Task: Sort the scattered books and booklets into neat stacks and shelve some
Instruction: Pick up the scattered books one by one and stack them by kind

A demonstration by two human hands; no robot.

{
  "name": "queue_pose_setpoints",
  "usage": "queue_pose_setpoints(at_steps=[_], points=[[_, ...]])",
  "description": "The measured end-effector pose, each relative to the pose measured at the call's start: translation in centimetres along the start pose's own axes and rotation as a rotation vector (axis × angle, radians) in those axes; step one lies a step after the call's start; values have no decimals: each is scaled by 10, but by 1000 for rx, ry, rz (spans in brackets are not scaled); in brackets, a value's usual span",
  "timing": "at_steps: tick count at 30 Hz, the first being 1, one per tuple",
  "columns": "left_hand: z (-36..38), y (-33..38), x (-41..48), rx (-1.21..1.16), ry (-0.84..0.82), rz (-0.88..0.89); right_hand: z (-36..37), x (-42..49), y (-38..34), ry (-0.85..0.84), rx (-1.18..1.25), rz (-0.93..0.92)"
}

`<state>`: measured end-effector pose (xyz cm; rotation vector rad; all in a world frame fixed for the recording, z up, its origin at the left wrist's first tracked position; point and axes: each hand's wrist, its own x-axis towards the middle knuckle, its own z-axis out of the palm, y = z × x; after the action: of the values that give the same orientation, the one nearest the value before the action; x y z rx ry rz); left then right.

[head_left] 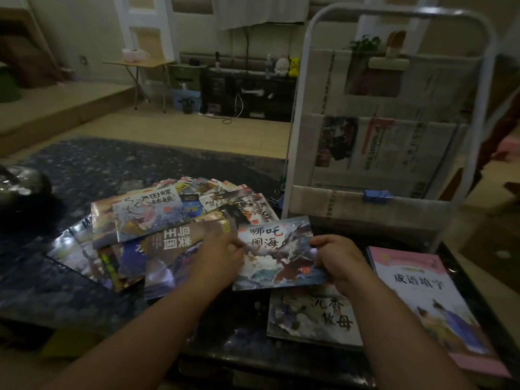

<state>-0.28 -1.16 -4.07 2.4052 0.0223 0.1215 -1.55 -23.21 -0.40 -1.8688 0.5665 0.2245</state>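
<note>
Currently a booklet (277,253) is pinched by left hand (222,256) and right hand (342,258) fingers above table's (56,288) near edge, beside scattered pile (157,220).

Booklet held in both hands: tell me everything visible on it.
The booklet is thin and landscape, with a glossy-looking paper cover. It shows a black brush title 哪吒闹海, a small red mark lower right, and blue-grey painted waves around a dark figure. It is closed, cover up, slightly tilted, over the dark table. The left hand pinches its left edge and the right hand grips its right edge. Its lower edge overlaps the 沉香救母 booklet; whether they touch is unclear.
</note>
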Motion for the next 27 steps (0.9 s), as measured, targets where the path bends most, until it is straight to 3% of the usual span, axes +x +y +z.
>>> queue_pose_setpoints(at_steps=[3,6,12,17,27], points=[[10,3,-3,-244,-140,-172,-12,0,6,36,-67,-5],[17,11,-9,-378,-160,-211,-21,4,15,133,-261,-19],[31,24,-15,-364,-220,-172,-30,9,24,61,-703,58],[40,26,-17,-256,-266,-131,-29,5,28,12,-933,115],[47,29,-22,-106,-266,-43,-33,-5,25,14,-935,167]])
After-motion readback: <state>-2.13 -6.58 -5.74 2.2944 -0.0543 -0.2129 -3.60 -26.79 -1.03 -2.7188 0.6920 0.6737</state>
